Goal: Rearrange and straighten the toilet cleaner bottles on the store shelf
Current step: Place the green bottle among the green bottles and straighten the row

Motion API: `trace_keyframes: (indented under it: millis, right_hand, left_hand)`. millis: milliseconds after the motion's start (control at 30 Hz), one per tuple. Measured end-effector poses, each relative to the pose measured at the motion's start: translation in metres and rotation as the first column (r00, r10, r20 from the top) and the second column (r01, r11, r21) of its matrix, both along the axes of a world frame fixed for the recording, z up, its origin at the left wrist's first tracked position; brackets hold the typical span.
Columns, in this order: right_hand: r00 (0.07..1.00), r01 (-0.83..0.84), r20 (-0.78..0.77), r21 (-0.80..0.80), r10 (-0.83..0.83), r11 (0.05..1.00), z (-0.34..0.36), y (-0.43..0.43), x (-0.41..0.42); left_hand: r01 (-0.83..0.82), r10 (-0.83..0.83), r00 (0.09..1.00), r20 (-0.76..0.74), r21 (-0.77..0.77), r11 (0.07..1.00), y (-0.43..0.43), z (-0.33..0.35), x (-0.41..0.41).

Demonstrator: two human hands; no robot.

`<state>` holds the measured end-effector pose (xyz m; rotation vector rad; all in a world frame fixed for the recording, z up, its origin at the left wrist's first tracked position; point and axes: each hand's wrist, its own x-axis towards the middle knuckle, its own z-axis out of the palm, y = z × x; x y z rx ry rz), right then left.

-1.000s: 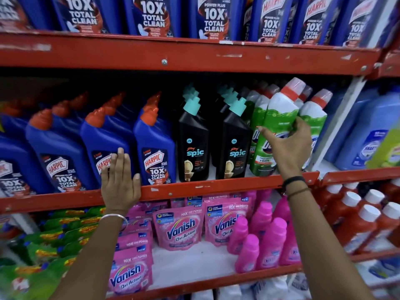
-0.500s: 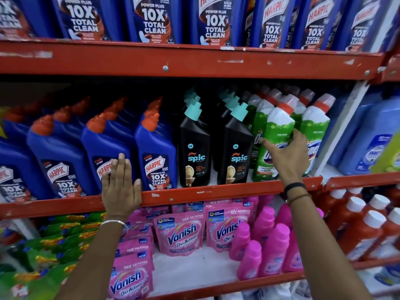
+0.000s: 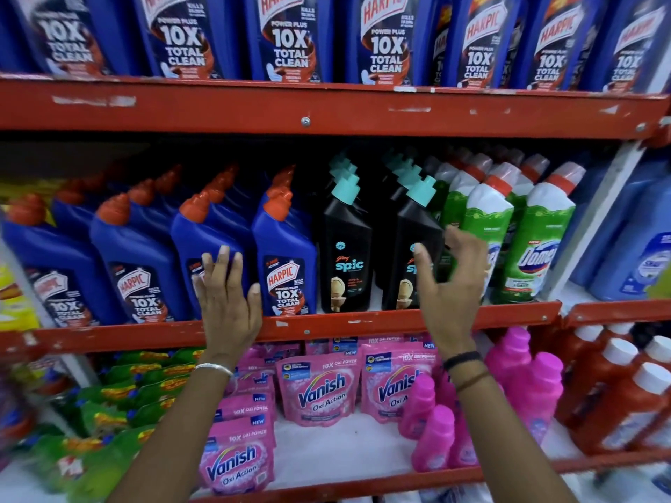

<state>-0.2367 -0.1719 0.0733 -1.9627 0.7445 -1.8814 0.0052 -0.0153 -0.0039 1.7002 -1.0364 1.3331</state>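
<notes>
Rows of toilet cleaner stand on the middle red shelf (image 3: 363, 323): blue Harpic bottles (image 3: 287, 255) with orange caps at the left, black Spic bottles (image 3: 346, 248) with teal caps in the middle, green and white Domex bottles (image 3: 537, 241) at the right. My left hand (image 3: 228, 299) lies flat against the front of a blue Harpic bottle, fingers spread upward. My right hand (image 3: 450, 281) hovers open in front of the right-hand black Spic bottle (image 3: 410, 230) and the nearest Domex bottle (image 3: 483, 219), gripping nothing.
Large Harpic bottles (image 3: 287, 38) fill the top shelf. Below are pink Vanish pouches (image 3: 319, 390), pink bottles (image 3: 523, 379), green packs (image 3: 120, 401) and orange-red bottles (image 3: 617, 386). Pale blue bottles (image 3: 642, 248) stand in the bay to the right, past a white upright (image 3: 595, 219).
My right hand has let go of the green Domex bottle and moved left, opening in front of the black Spic bottle. The left hand stays pressed on the Harpic bottle.
</notes>
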Motion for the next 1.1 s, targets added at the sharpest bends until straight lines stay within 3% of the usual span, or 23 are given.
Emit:
trace_keyframes:
  millis: [67,167,333,433,567,900,1033,1100]
  right_hand:
    - [0.985,-0.13,-0.111,0.006,0.13,0.991,0.011,0.022,0.025]
    - [0.939,-0.172,-0.29,0.071,0.185,0.983,0.029,0.039,0.061]
    - [0.886,-0.034,-0.456,0.126,0.089,0.991,0.048,0.039,0.096]
    - [0.87,0.024,-0.492,0.114,0.035,0.993,0.052,0.037,0.101]
    - [0.865,0.01,-0.5,0.115,0.049,0.993,0.057,0.037,0.1]
    - [0.842,0.048,-0.54,0.101,0.014,0.994,0.058,0.045,0.087]
    - [0.862,-0.013,-0.501,0.132,0.078,0.991,0.05,0.05,0.076]
    - [0.925,-0.026,-0.378,0.059,0.047,0.998,0.05,0.058,0.064]
  left_hand:
    - [0.145,-0.148,0.988,-0.05,-0.07,0.987,-0.002,0.034,-0.015]
    - [0.259,-0.281,0.922,-0.267,-0.117,0.959,-0.007,0.086,-0.036]
    - [0.231,-0.176,0.811,-0.558,0.028,0.973,-0.014,0.123,-0.04]
    - [0.268,-0.162,0.798,-0.581,0.101,0.958,-0.013,0.129,-0.033]
    - [0.339,-0.215,0.75,-0.626,0.084,0.937,-0.01,0.137,-0.034]
    - [0.387,-0.237,0.727,-0.644,0.099,0.917,-0.005,0.14,-0.036]
    - [0.35,-0.218,0.789,-0.574,0.129,0.928,0.001,0.131,-0.044]
    - [0.319,-0.26,0.858,-0.444,0.063,0.946,0.009,0.129,-0.052]
